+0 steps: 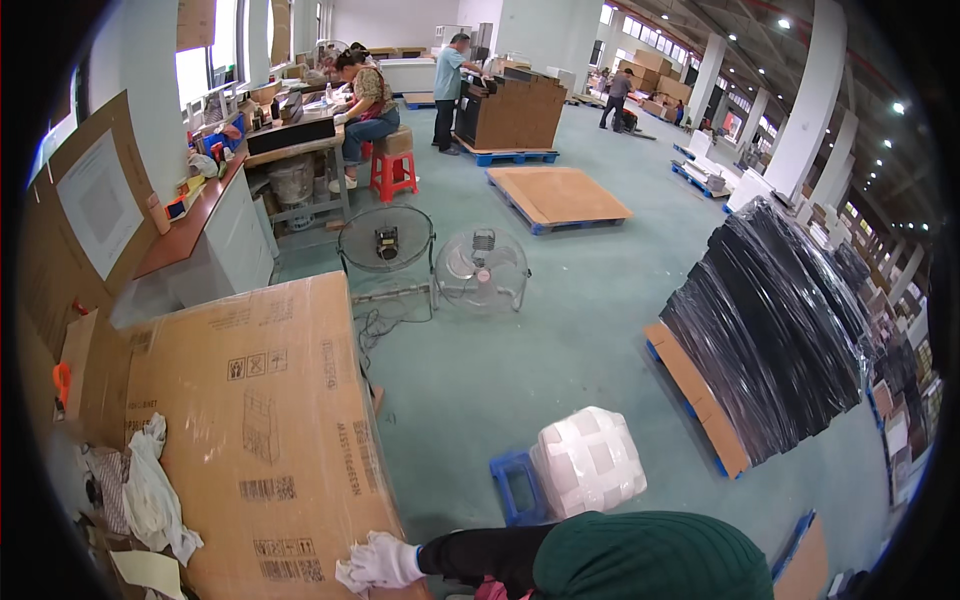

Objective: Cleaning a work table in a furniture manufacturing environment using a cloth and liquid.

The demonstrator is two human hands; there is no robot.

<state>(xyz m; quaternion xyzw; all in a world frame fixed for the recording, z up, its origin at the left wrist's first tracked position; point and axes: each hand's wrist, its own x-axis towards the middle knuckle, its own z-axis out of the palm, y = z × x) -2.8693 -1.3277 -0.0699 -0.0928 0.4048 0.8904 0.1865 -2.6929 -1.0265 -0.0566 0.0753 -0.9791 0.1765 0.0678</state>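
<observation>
Neither my left hand nor my right hand shows in the head view. Close in front, at the bottom edge, another person bends forward, seen from above as a dark green ribbed cap [650,555] and a black sleeve [475,552]. That person's white-gloved hand [380,562] rests on the near right edge of a large flat cardboard carton [300,430]. Clear film seems to cover the carton, which has printed marks and a cabinet drawing. Crumpled white cloth [165,490] lies on its left part. What the person's other hand does is hidden.
A white-wrapped bundle [590,460] stands by a blue plastic stool [518,490]. Two floor fans [482,272] with loose cables are beyond the carton. Black film-wrapped panels [770,330] lean on a pallet at right. Farther off are a cardboard-topped pallet [558,195], workbenches and several people.
</observation>
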